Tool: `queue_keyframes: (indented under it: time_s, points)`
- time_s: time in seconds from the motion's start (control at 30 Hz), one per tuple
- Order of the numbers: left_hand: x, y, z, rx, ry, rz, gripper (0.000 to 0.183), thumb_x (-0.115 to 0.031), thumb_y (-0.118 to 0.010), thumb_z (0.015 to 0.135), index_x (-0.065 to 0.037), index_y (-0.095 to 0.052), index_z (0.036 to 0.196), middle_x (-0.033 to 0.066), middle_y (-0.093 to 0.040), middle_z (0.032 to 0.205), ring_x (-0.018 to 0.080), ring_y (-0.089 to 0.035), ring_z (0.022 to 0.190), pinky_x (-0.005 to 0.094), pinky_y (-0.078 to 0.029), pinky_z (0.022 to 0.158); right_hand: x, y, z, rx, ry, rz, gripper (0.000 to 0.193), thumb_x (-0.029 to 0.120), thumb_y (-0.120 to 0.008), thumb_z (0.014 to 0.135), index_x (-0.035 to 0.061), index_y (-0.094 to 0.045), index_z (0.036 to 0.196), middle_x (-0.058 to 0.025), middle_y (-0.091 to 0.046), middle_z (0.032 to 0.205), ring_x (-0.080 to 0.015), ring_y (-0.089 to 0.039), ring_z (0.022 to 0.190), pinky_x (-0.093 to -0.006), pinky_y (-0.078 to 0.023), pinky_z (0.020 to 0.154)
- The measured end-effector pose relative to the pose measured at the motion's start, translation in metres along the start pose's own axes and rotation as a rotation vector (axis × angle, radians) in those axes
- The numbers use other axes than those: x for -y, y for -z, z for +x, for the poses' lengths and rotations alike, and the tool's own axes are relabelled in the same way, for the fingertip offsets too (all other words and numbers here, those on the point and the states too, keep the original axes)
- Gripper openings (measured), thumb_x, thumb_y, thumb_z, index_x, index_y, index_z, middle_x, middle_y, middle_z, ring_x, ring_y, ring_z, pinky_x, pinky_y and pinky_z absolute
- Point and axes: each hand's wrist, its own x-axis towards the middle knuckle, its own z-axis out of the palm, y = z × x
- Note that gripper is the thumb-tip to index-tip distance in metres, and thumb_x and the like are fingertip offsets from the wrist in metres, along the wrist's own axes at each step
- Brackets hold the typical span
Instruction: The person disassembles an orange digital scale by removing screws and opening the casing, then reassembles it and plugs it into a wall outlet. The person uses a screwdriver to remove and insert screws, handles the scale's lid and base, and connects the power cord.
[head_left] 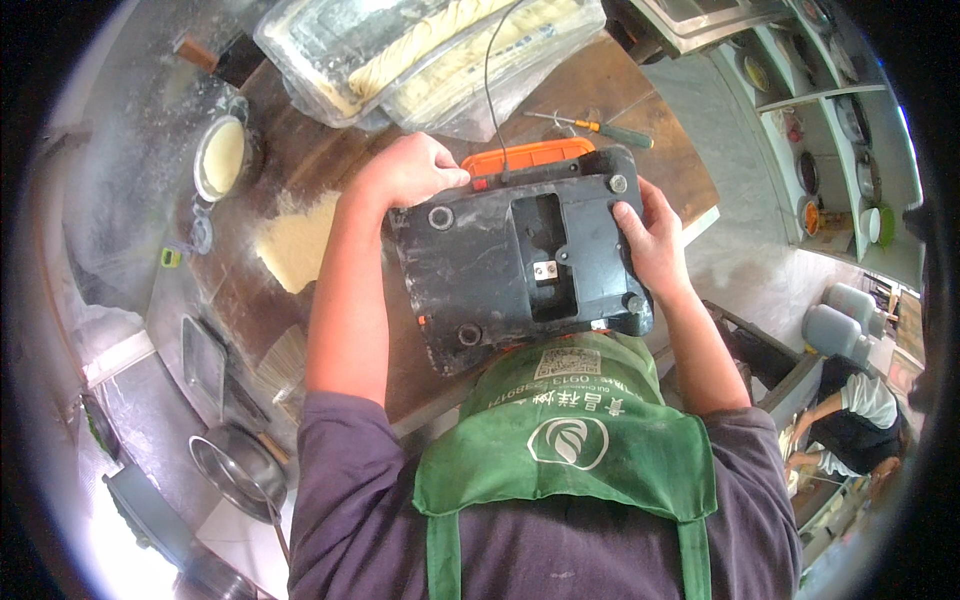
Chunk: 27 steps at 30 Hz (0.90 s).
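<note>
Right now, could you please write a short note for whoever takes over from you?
Left hand grips the far-left corner of the black device, which is turned underside up against the green apron.
Right hand holds its right edge.
The hatch in the underside is open.
A green-handled screwdriver lies on the wooden table beyond.
Device is not yet turned upright.

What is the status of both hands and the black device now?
Left hand and right hand both grip the upturned black device. Screwdriver lies beyond on table. Nothing obstructs.
</note>
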Motion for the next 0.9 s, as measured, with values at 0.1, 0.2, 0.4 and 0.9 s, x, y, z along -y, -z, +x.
queue_keyframes:
  time_s: [0.1, 0.2, 0.4, 0.9]
  points:
    - [-0.002, -0.001, 0.002, 0.049, -0.012, -0.014, 0.031, -0.026, -0.076, 0.087, -0.001, -0.078, 0.105, 0.0155, -0.078, 0.094, 0.0202, -0.071, 0.084, 0.0354, -0.054, 0.081, -0.001, -0.001, 0.000, -0.003, -0.011, 0.034, 0.056, 0.019, -0.070, 0.099, -0.0071, -0.049, 0.143, -0.0145, -0.066, 0.126, -0.0191, -0.062, 0.117, -0.0337, -0.048, 0.104]
    - [-0.002, -0.004, 0.010, 0.067, -0.019, 0.003, 0.033, -0.028, -0.077, 0.083, -0.001, -0.079, 0.103, 0.0149, -0.077, 0.093, 0.0203, -0.070, 0.084, 0.0350, -0.054, 0.080, -0.002, 0.000, 0.001, -0.003, -0.025, 0.018, 0.055, 0.019, -0.070, 0.098, -0.0070, -0.049, 0.143, -0.0142, -0.066, 0.126, -0.0186, -0.062, 0.116, -0.0336, -0.048, 0.103]
    - [0.003, -0.008, 0.023, 0.093, -0.043, 0.019, 0.032, -0.030, -0.076, 0.081, -0.001, -0.075, 0.095, 0.0107, -0.074, 0.088, 0.0194, -0.066, 0.082, 0.0354, -0.052, 0.076, -0.002, 0.000, 0.001, -0.003, -0.020, 0.026, 0.055, 0.017, -0.070, 0.098, -0.0071, -0.049, 0.143, -0.0139, -0.066, 0.125, -0.0185, -0.063, 0.115, -0.0336, -0.049, 0.102]
    - [0.012, -0.007, 0.028, 0.130, -0.067, 0.010, 0.035, -0.033, -0.077, 0.082, -0.004, -0.076, 0.101, 0.0124, -0.076, 0.094, 0.0220, -0.068, 0.088, 0.0368, -0.053, 0.081, -0.001, 0.000, 0.003, 0.034, -0.020, 0.020, 0.058, 0.018, -0.068, 0.099, -0.0073, -0.047, 0.147, -0.0146, -0.068, 0.126, -0.0180, -0.064, 0.114, -0.0329, -0.049, 0.101]
